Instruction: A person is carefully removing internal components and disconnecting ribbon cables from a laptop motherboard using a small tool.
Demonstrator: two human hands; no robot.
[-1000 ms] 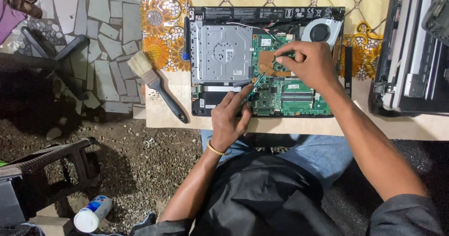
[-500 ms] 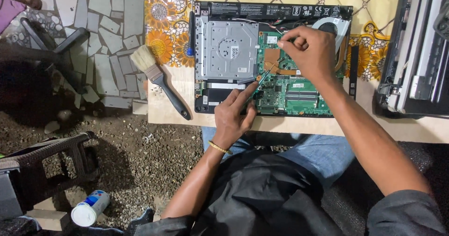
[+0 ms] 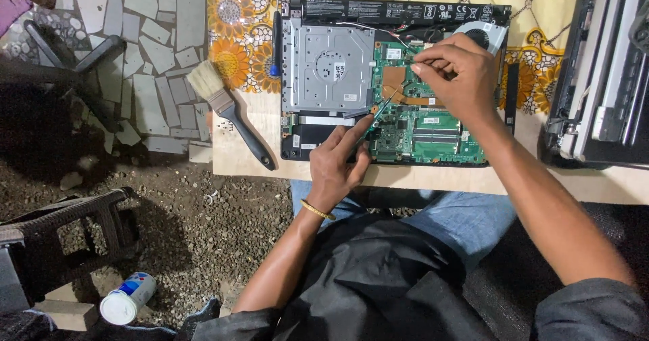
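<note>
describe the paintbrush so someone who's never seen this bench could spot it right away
Start at the opened laptop lying underside up on the wooden table. Just off its left edge, on the table's left end, lies the paintbrush, slanted, pale bristles toward the flowered cloth and black handle toward the near edge. It is the only loose tool there, untouched by either hand.

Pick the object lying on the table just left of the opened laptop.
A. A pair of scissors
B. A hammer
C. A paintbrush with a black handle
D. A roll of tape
C: a paintbrush with pale bristles and a black handle lies on the table left of the opened laptop.
</note>
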